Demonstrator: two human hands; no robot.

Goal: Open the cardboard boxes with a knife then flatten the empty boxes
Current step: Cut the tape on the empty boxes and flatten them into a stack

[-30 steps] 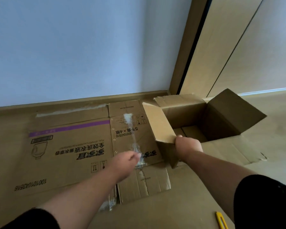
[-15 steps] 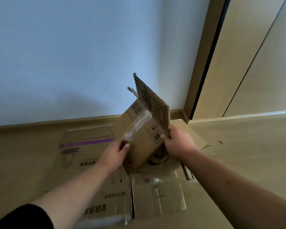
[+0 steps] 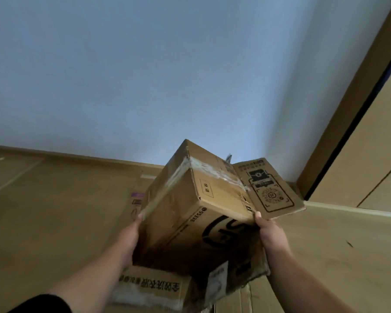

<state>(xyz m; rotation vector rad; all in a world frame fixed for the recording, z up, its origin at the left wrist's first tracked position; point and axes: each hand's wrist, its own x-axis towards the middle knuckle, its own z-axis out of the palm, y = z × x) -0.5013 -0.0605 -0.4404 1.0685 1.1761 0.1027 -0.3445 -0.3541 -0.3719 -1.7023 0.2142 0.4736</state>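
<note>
A brown cardboard box (image 3: 190, 211) with black print and old tape is lifted off the floor and tilted, its taped bottom turned up towards me. One flap (image 3: 269, 190) sticks out at the upper right. My left hand (image 3: 129, 236) grips the box's left side, and my right hand (image 3: 270, 233) grips its right side below the flap. The fingers of both hands are partly hidden behind the box. The knife is out of view.
Flattened cardboard sheets (image 3: 149, 288) with printed text lie on the floor below the box. A pale blue wall (image 3: 167, 75) rises behind. A wooden door frame (image 3: 348, 105) stands at the right, and wooden floor (image 3: 348, 245) spreads to the right.
The box went from lying open on the floor to being lifted and turned with its bottom up. Both hands rose with it, and the view tilted up towards the wall.
</note>
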